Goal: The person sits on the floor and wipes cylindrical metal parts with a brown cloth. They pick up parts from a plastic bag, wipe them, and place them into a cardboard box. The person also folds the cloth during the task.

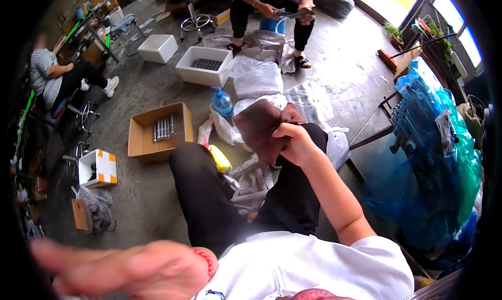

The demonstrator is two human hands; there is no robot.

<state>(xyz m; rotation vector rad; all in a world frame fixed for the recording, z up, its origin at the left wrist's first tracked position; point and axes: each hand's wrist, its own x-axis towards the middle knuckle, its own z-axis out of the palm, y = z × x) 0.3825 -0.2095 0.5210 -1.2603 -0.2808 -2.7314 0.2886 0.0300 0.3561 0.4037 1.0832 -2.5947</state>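
Observation:
My right hand point(297, 145) pinches a dark brown cloth point(260, 128) over my right knee, and the cloth hangs to the left of the fingers. Close to the camera at the lower left, my left hand point(128, 268) is raised and blurred, its fingers stretched out to the left. Nothing shows in it; a red bead bracelet point(206, 261) circles that wrist. Between my knees stands a yellow spray bottle point(220, 159) near crumpled pale wrapping point(248, 182). A blue-tinted water bottle point(221, 102) stands just beyond.
A cardboard box point(135, 135) with several metal rods sits left of my knee. White foam boxes point(194, 70) and plastic-wrapped bundles point(256, 83) lie ahead. Opposite, a seated person point(272, 7) handles a dark part; another person point(49, 72) sits left. Blue plastic-covered parts point(429, 127) crowd the right.

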